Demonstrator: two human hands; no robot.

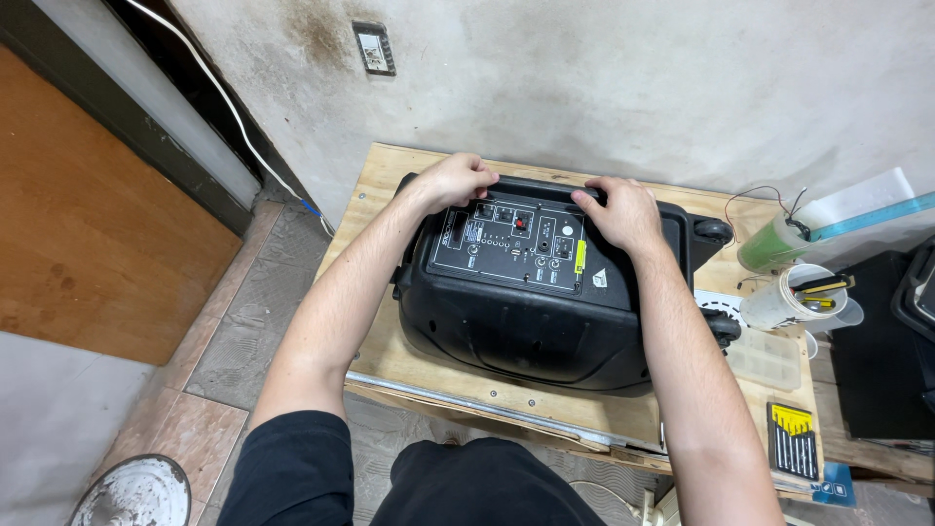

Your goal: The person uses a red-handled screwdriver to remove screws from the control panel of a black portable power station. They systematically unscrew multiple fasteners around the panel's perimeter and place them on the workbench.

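A large black portable speaker [531, 317] lies on its back on a small wooden table [390, 195], its control panel [516, 248] with knobs and sockets facing up. My left hand [456, 180] grips the far top edge of the speaker at the left. At the right of that same far edge, my right hand [621, 212] rests with its fingers curled over the rim beside the panel. Two small black wheels [714, 231] show at the speaker's right side.
To the right on the table stand a white cup [784, 297] with tools, a green tube with wires [774, 244], a clear plastic parts box [769, 356] and a screwdriver bit set [794, 438]. A stained wall rises behind; a tiled floor and wooden door lie left.
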